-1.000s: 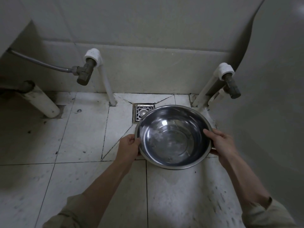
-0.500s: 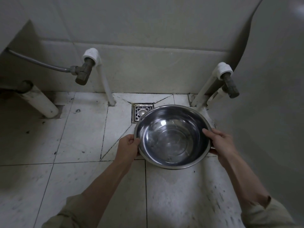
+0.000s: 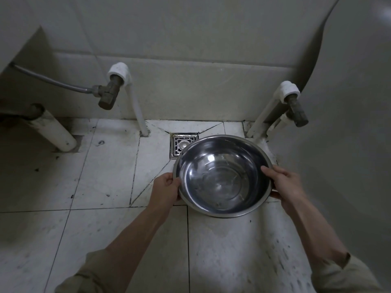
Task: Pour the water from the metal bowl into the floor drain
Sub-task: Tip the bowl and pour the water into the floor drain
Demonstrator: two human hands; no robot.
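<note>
A shiny metal bowl (image 3: pixel 222 176) with clear water in its bottom is held level above the white tiled floor. My left hand (image 3: pixel 166 192) grips its left rim, thumb over the edge. My right hand (image 3: pixel 282 182) grips the right rim the same way. The square metal floor drain (image 3: pixel 182 144) lies in the floor just beyond the bowl's far left edge, and the bowl hides the drain's right part.
A white pipe with a brass valve (image 3: pixel 110 94) rises left of the drain, and a second valve (image 3: pixel 296 113) stands at the right. A thick white pipe (image 3: pixel 53 132) slants to the floor at far left. A large pale curved fixture (image 3: pixel 349 123) fills the right side.
The bowl and both hands have stayed almost still, drifting only slightly; the water surface shifts a little.
</note>
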